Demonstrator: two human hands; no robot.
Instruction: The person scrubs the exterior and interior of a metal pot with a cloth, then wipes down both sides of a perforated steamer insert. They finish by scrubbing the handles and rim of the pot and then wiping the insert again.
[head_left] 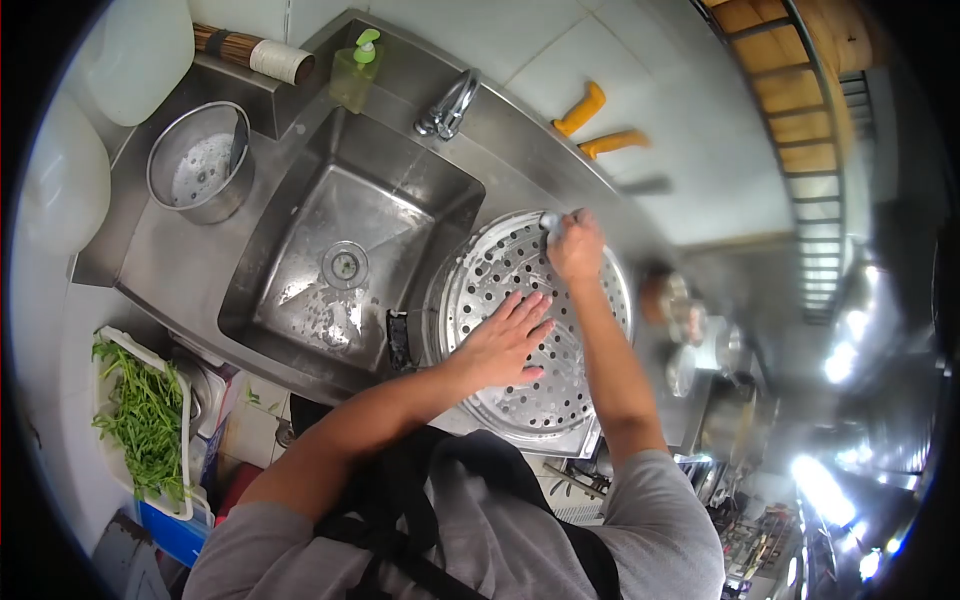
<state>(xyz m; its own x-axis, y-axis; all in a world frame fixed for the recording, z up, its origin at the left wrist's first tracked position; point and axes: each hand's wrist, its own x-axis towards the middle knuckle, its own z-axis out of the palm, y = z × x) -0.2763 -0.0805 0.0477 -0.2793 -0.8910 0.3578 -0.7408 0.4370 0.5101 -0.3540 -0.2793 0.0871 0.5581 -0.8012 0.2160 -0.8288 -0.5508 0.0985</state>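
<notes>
A large round metal steamer tray (480, 300), full of holes and wet with whitish suds, sits on the counter to the right of the sink. My left hand (510, 338) lies flat on its lower left part with the fingers spread. Near the tray's far edge my right hand (577, 245) is closed around a small pale grey wad (549, 222). Only a bit of that wad sticks out at the left of my fist, and its kind is hard to make out.
Left of the tray is the steel sink (290, 310) with a faucet (450, 104). A metal pot (200, 165), a soap bottle (355, 75) and a bamboo brush (255, 54) stand around it. Yellow-handled tools (580, 108) are at the wall. Greens (145, 425) fill a basket at lower left.
</notes>
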